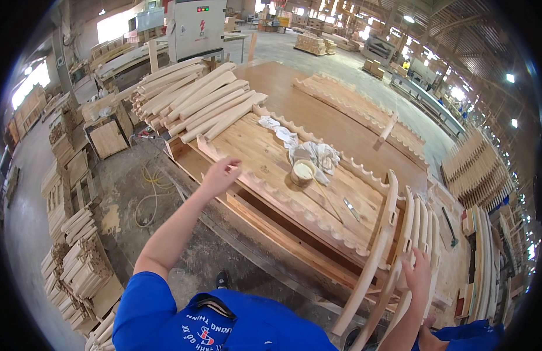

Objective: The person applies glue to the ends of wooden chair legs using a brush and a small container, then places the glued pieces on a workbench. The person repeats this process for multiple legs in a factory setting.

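Observation:
My left hand (223,174) is raised over the near scalloped wooden rail (277,190), its fingers loosely curled and apart, with nothing seen in them. At the right end of the bench, my right hand (417,270) is closed on one of several curved wooden bars (406,234) that lean side by side over the edge. A longer curved bar with a slot (373,257) lies just left of them. On the bench board, between the scalloped rails, stand a cup of pale paste (303,171) with a crumpled white cloth (323,155), a thin stick (329,203) and a small knife (351,209).
Many rounded wooden pieces (195,99) are heaped on the bench's far left. More scalloped strips (364,111) lie on the brown board behind. A hammer (449,227) rests to the right. Another person's blue sleeve (473,335) shows at lower right. Wood stacks (84,263) stand on the left floor.

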A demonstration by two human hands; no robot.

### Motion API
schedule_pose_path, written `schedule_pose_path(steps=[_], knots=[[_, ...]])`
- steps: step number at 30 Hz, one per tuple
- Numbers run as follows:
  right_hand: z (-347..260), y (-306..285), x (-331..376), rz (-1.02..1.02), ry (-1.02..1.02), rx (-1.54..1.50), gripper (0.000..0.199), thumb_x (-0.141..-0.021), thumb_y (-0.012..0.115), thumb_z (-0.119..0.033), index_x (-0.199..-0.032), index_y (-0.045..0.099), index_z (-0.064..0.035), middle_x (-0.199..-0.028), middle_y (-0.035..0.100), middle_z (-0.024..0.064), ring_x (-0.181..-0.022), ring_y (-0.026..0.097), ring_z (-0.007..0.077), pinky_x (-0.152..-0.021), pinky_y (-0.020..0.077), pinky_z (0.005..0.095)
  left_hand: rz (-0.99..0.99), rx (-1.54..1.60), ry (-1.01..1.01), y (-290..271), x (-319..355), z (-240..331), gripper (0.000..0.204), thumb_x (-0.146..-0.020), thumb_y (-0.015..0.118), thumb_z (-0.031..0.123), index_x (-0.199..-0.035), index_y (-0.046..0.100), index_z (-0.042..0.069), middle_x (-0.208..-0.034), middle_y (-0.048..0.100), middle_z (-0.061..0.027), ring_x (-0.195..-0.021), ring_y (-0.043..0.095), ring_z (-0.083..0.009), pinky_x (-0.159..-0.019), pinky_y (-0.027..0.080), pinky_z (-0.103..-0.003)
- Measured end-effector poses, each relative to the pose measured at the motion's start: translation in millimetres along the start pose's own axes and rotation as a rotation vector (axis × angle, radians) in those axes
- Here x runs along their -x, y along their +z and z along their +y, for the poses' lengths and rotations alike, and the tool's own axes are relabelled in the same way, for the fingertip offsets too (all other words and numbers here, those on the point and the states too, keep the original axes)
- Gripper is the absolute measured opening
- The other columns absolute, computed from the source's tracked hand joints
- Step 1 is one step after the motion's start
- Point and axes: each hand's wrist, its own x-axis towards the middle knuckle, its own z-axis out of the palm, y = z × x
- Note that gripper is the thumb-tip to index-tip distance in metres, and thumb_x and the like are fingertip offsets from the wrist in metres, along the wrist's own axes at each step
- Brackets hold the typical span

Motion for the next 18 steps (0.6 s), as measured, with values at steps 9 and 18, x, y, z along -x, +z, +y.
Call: schedule_pose_path(steps=[9, 18], knots=[[-160.9, -18.4, 9.0, -0.11, -0.05, -0.358, 0.04, -0.078, 0.065, -0.011, -0.117, 0.059, -0.0025, -0.089, 0.063, 0.0101, -0.071, 0.059, 0.0188, -0.064, 0.048, 0.0306, 0.052, -0.646, -0.122, -52.8, -153.8, -97.7, 0.064, -0.08, 0.063, 0.039, -0.132, 0.044, 0.008, -0.125, 0.056, -0.0129, -0.117, 0.049, -0.0342, -0.096, 0.041, -0.048], [-245.2, -21.5, -16.1, -0.171, -0.064, -0.184, 0.04, -0.076, 0.068, -0.009, -0.115, 0.059, -0.0038, -0.089, 0.063, 0.0119, -0.078, 0.062, 0.0256, -0.071, 0.0491, 0.0353, -0.062, -0.637, -0.266, -47.0, -235.6, -152.0, 0.066, -0.083, 0.061, 0.038, -0.138, 0.036, 0.011, -0.114, 0.061, -0.0211, -0.102, 0.061, -0.0359, -0.087, 0.049, -0.045]])
